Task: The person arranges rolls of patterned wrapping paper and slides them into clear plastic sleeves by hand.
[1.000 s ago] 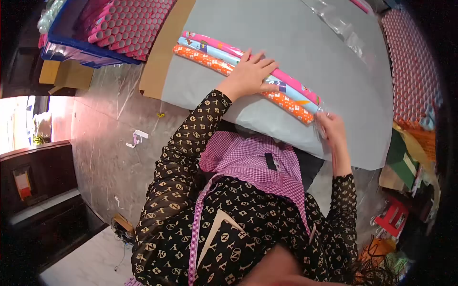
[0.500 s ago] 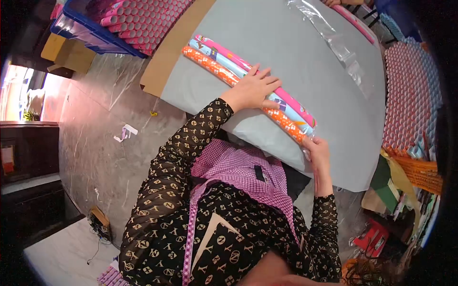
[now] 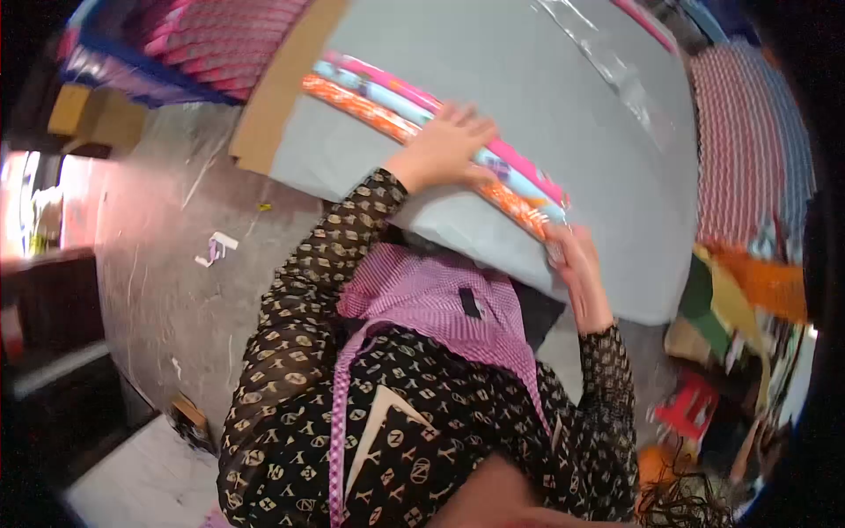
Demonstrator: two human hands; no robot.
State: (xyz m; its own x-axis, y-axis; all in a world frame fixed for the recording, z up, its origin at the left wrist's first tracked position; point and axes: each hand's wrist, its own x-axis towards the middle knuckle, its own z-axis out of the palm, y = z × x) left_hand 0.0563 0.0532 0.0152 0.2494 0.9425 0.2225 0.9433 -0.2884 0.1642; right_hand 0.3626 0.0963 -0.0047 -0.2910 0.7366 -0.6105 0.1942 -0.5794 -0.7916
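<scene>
Three rolls of wrapping paper lie side by side, slanting across the grey table: a pink roll [image 3: 532,172], a light blue roll [image 3: 387,99] and an orange roll [image 3: 352,102] nearest my body. Clear film seems to cover them. My left hand [image 3: 446,148] rests across their middle, palm down with its fingers spread. At the lower right end, my right hand [image 3: 572,251] has its fingers closed on the clear plastic wrap at the roll ends. Motion blur hides the exact grip.
On the grey table [image 3: 616,220] lies a clear plastic sleeve [image 3: 607,70]. A blue crate [image 3: 150,66] of pink rolls stands at upper left. Many stacked rolls [image 3: 739,150] line the right side, above an orange basket [image 3: 761,286]. Cardboard [image 3: 268,106] edges the table's left.
The whole view has shifted and blurred, with the table and rolls appearing farther left and up. Both hands keep about the same places on the rolls.
</scene>
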